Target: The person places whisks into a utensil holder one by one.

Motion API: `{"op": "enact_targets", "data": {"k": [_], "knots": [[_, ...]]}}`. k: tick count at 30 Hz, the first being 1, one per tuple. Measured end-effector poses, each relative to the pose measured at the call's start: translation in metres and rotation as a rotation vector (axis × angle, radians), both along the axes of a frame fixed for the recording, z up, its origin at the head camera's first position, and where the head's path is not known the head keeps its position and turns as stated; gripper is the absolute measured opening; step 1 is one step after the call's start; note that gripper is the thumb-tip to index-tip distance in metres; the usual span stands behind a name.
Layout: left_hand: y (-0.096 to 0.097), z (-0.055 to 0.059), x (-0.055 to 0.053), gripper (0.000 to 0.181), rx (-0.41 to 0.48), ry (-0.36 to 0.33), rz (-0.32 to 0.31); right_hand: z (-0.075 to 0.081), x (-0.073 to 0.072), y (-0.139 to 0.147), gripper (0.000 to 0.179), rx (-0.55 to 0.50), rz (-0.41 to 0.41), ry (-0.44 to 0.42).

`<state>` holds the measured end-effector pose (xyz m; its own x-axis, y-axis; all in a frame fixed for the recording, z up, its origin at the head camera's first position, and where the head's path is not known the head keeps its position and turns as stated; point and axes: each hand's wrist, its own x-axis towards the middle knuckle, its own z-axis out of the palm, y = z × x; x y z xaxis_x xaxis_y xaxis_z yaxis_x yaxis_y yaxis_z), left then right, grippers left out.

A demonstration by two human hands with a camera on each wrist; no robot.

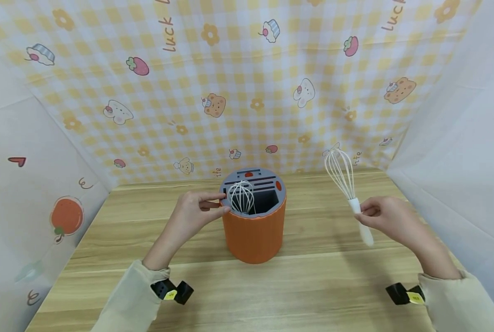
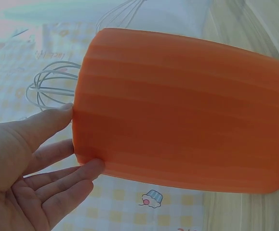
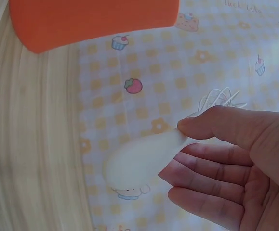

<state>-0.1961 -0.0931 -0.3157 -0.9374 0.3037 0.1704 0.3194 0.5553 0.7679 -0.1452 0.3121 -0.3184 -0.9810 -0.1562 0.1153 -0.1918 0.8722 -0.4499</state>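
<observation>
My right hand [image 1: 390, 219] pinches a white whisk [image 1: 341, 174] by its handle between thumb and fingertips, raised over the right part of the table. In the right wrist view the handle's rounded end [image 3: 141, 159] points away from the palm, and the wire loops show behind the hand. A second whisk [image 1: 241, 198] stands in an orange utensil holder [image 1: 253, 237], wires up, its handle hidden inside. My left hand [image 1: 197, 212] touches the left side of the holder's rim, thumb and fingers fairly straight [image 2: 84, 175].
The holder's grey top [image 1: 263, 173] has narrow slots and a large dark compartment [image 1: 265, 201]. A wooden table [image 1: 313, 286] lies beneath. Behind it hangs a yellow checked cloth [image 1: 247, 74], with pale sheets at both sides. Each wrist wears a small black camera [image 1: 183, 292].
</observation>
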Motion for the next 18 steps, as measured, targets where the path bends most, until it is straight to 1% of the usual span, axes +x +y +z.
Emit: {"op": "enact_targets", "data": {"k": [12, 18], "knots": [[-0.001, 0.0, 0.0, 0.034, -0.003, 0.0, 0.008, 0.007, -0.004, -0.018, 0.011, -0.081, 0.038, 0.013], [-0.001, -0.001, 0.0, 0.034, 0.004, 0.001, 0.008, 0.01, -0.006, -0.025, 0.014, -0.097, 0.042, 0.028]]}}
